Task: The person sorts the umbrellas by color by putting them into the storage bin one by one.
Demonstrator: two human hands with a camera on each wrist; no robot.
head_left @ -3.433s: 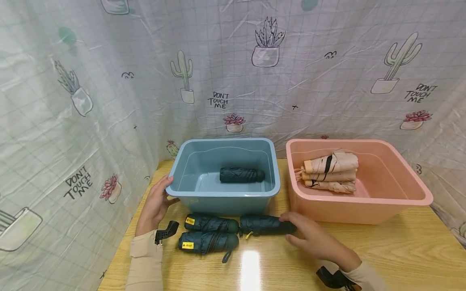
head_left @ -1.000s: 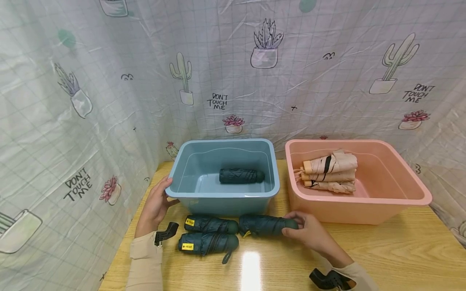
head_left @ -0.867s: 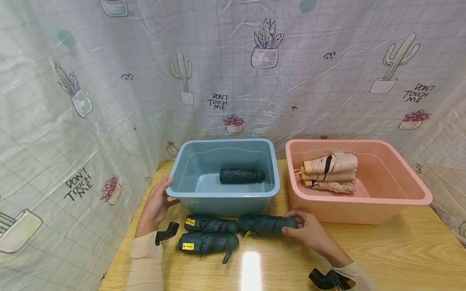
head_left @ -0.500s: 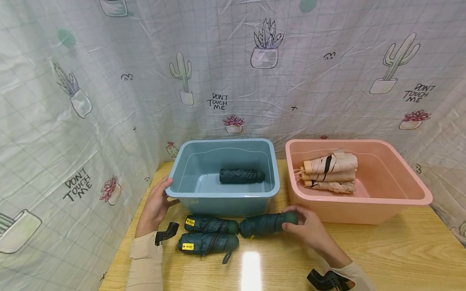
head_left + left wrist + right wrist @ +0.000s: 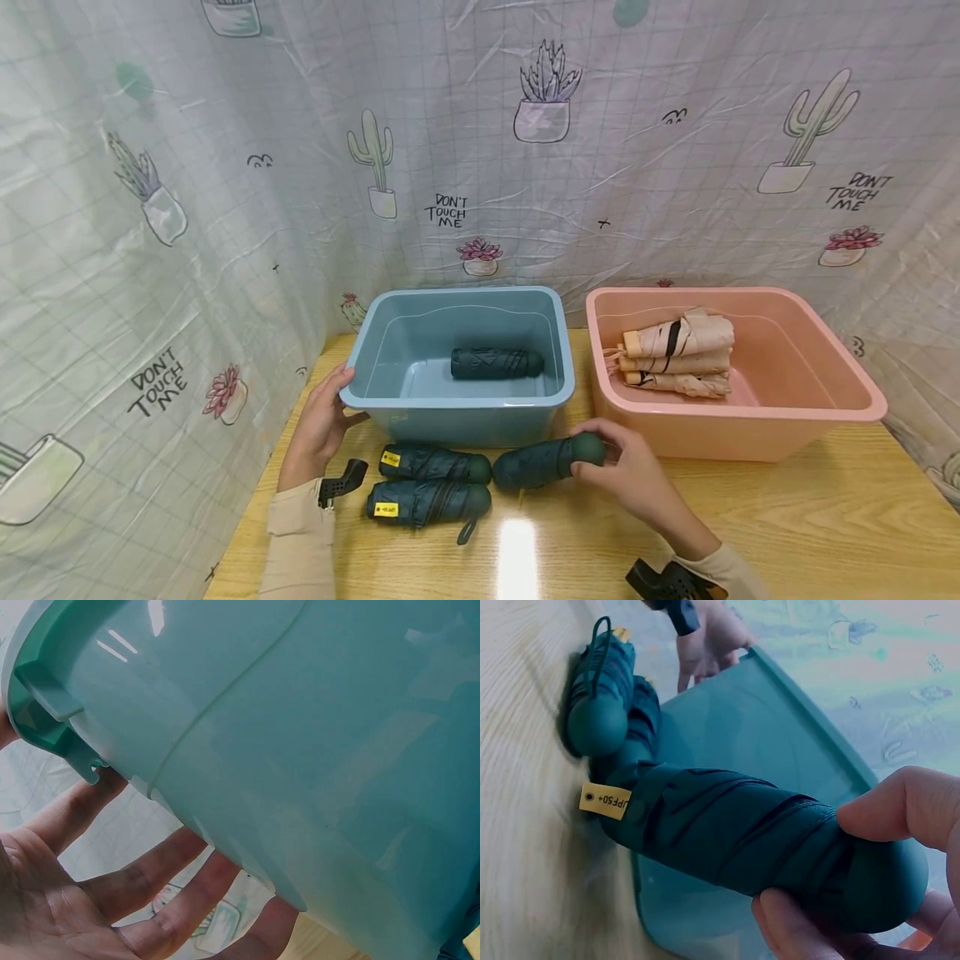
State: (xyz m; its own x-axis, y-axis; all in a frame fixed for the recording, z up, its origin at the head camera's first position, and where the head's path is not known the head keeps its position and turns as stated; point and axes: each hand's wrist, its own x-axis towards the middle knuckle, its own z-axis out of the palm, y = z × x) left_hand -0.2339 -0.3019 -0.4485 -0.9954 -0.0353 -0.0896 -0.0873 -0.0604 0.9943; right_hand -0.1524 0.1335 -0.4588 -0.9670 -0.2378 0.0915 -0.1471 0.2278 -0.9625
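My right hand [image 5: 626,467] pinches a folded dark green umbrella [image 5: 536,465] by its rounded handle end, thumb on one side and fingers on the other. The handle end is tilted up off the table. A yellow tag [image 5: 604,801] hangs at the umbrella's far end in the right wrist view. My left hand [image 5: 318,423] holds the blue plastic bin [image 5: 457,402] at its left front corner, with fingers spread along the outer wall [image 5: 247,750]. Two more folded green umbrellas, a rear one [image 5: 431,462] and a front one [image 5: 429,502], lie left of the held one.
Inside the blue bin lies another green umbrella [image 5: 497,363]. To the right stands a pink bin [image 5: 738,412] containing several folded beige umbrellas [image 5: 681,337] with light handles. A printed curtain [image 5: 480,150] hangs behind and at the sides of the wooden table [image 5: 817,525].
My right hand has gone from resting over the umbrella's end to gripping it, and has raised that end and drawn it slightly left. The left hand has stayed at the blue bin.
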